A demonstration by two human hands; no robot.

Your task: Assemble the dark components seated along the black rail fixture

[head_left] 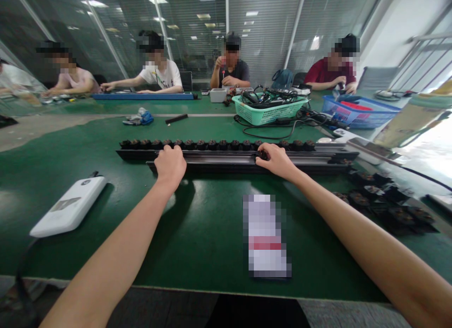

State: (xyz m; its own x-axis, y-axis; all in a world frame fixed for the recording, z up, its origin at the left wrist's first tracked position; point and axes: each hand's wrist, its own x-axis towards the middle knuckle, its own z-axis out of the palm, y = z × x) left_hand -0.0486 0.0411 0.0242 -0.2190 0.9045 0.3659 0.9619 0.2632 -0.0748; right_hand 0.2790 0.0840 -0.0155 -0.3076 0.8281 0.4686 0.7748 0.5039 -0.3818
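A long black channel-shaped rail (219,159) lies across the bench, its bare metallic-looking inside facing up. My left hand (171,164) is closed around it near the left end. My right hand (277,162) pinches a small dark round part (262,154) at the rail, right of the middle; the fingers partly cover it, and I cannot tell whether it sits inside the channel. Just behind runs a second black rail (136,154) with a row of similar round black parts (212,144) along it. More loose black parts (384,196) are heaped to the right.
On the green table (123,252) lie a white power-bank-like device (70,206) and a blurred phone-like object (264,238). Behind are a green basket (268,113) of cables, a blue basket (381,118), a blue-grey cloth (139,117) and a black strip (176,118). Several people sit opposite.
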